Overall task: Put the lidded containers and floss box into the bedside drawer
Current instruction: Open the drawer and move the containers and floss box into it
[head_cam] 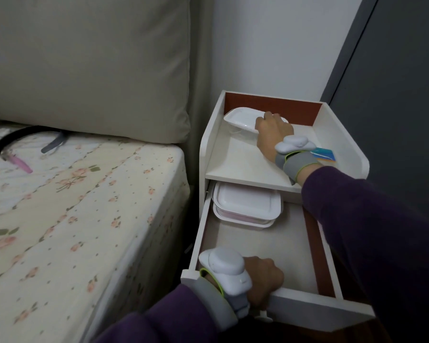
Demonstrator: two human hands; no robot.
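Lidded containers: right hand (273,134) grips a tilted glossy one (240,118); left hand (263,278) clasps the drawer's (258,243) smooth front.

I count two lidded containers: one on the nightstand top (243,121) under my right hand (273,134), one in the open drawer (247,206). One floss box (326,154), partly hidden behind my right wrist. One drawer (295,305). Two hands, my left hand (263,278) on the drawer front. Two wrist devices, one per wrist.
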